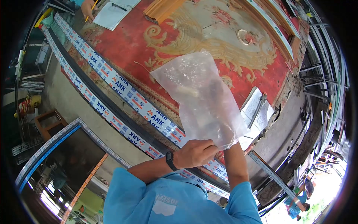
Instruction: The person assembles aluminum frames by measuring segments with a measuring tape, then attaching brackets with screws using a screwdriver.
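Far left, top: another person's hand (88, 8) with a pencil, over loose sheets of paper (112, 14). Not part of the work in hand.

Left to centre: long frame profile (123, 98) wrapped in AMK-printed tape, lying diagonally along the edge of the surface (126, 44). The surface is covered with a red and gold patterned carpet. Nobody is touching the profile.

Centre, low: left hand (194, 153), watch at the wrist. Its fingers are closed tight on the gathered lower edge of the plastic bag (197, 89), pinching the mouth.

Centre: the bag is clear, crinkled and held up in the air above the carpet, well clear of it, with the closed end pointing away from the person. It looks mostly slack. A pale shape and a darker shape show through the plastic, too clouded to identify.

Centre right: the right forearm runs up to the bag mouth, and the right hand (218, 98) seems to be inside as the dark shape seen through the film. Cannot tell whether its fingers are spread or closed on anything.

Right: clipboard with papers (256, 109) on the carpet just beyond the bag. A small ring (244, 36) lies further off. Both lie untouched.

Progress, as a judgement: bag is picked up, mouth opened and one hand in. Nothing from the bag is visible outside it, so the handling of its contents looks mid-way at best. Bag is not yet set down or closed.
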The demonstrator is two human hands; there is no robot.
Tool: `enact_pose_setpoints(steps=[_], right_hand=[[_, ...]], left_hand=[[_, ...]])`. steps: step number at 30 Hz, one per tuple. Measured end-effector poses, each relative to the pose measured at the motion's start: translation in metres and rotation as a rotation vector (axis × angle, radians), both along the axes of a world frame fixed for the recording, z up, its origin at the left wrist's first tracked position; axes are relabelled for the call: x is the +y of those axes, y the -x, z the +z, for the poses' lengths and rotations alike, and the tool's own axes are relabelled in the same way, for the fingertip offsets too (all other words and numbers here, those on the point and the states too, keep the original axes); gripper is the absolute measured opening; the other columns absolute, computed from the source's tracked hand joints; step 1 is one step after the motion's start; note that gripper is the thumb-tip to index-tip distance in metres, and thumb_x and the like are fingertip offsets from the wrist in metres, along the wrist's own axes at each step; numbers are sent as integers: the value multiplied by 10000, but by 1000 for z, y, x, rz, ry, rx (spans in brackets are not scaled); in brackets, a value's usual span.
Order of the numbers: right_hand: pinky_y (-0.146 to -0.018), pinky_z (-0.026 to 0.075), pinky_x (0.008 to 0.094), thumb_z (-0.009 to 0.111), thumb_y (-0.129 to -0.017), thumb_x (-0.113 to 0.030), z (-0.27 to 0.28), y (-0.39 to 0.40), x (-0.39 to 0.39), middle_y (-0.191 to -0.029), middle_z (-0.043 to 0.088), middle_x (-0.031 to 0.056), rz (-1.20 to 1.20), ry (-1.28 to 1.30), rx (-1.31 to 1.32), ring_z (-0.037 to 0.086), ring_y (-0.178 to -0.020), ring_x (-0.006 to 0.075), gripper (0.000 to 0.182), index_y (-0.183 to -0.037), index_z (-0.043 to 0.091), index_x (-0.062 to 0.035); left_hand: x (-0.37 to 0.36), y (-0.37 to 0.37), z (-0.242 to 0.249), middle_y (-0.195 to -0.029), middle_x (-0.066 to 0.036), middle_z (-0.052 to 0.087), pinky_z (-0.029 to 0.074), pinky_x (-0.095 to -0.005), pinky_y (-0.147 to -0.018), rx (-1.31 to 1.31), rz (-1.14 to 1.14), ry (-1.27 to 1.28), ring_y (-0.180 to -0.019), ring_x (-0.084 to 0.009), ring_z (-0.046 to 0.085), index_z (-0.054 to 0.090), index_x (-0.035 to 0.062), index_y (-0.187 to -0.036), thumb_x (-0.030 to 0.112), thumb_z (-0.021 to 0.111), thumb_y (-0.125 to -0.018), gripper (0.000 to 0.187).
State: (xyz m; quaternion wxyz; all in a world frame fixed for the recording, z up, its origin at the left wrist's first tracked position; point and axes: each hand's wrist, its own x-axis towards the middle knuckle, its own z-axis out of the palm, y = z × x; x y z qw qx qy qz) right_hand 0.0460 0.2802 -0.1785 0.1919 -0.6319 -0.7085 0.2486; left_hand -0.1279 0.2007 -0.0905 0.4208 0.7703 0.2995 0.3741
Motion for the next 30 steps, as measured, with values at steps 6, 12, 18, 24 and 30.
enact_pose_setpoints(steps=[6,12,18,24,30], right_hand=[[-992,481,445,726,-874,-168,-10,10,9,-1250,668,157,17,-21,-20,622,-1171,352,425,-1282,658,-72],[-977,491,443,731,-871,-164,-6,7,11,-1236,677,158,3,-20,9,633,-1158,349,414,-1270,669,-74],[-962,502,440,737,-868,-161,4,-8,14,-1222,686,160,-30,33,175,644,-1145,347,403,-1258,681,-76],[-948,513,438,742,-865,-157,37,-20,18,-1208,695,161,-42,180,493,654,-1131,345,393,-1247,692,-78],[-933,524,435,747,-863,-154,71,-4,46,-1194,705,163,149,203,519,665,-1118,342,382,-1235,703,-80]], left_hand=[[-2,-2,-1,-868,-81,620,556,-354,-594,9,5,9,-690,-255,680,677,38,-972,12,755,-842,154],[2,2,3,-877,-79,649,564,-350,-606,24,32,9,-707,-254,692,686,42,-965,4,762,-839,152],[17,2,18,-871,-76,664,566,-341,-609,30,96,-50,-716,-244,698,697,36,-969,-16,775,-813,182],[34,9,31,-852,-97,685,539,-331,-570,27,157,-54,-684,-238,690,703,43,-973,-31,769,-815,187],[68,27,57,-848,-99,697,508,-307,-549,66,285,-72,-652,-188,658,697,34,-982,-40,753,-865,150]])
